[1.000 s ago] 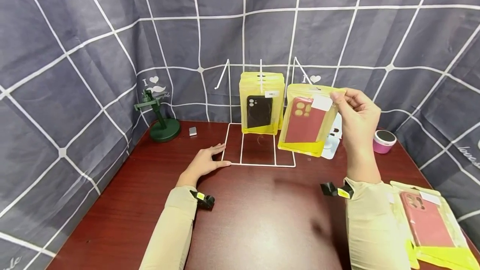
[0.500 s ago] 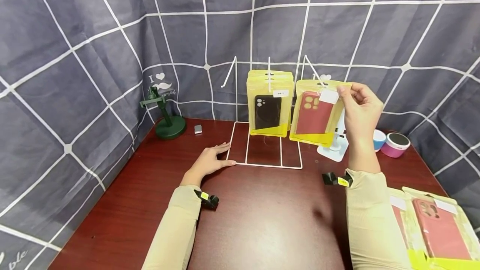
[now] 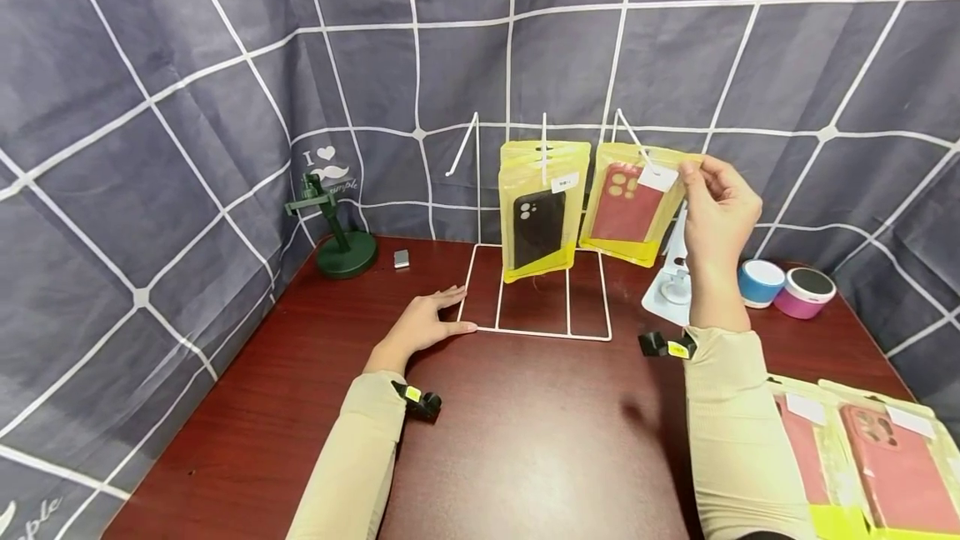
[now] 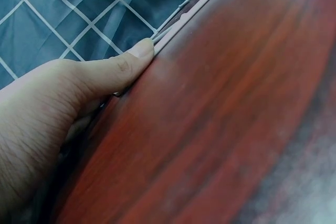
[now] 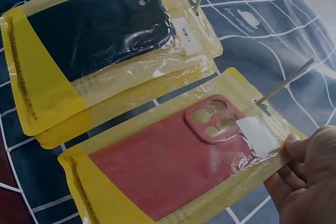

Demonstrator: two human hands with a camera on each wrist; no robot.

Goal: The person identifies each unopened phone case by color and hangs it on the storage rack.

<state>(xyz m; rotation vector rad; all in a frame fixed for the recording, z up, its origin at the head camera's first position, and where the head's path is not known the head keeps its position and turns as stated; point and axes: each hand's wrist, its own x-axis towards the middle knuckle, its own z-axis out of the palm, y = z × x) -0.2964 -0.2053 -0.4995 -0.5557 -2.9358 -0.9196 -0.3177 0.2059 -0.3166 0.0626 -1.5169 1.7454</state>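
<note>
The table (image 3: 517,415) bears a wire rack (image 3: 532,332), green stand (image 3: 346,256) and bagged cases (image 3: 900,465).

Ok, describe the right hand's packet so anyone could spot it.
Find the white wire rack on the dark red table. At its right prong, the right hand pinches a yellow packet. Its case is red; the hanging packet beside it shows black, and other red ones lie on the table.

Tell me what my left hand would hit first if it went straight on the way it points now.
Your left hand would likely meet the white wire rack first; the thumb appears against its base's near left corner.
</note>
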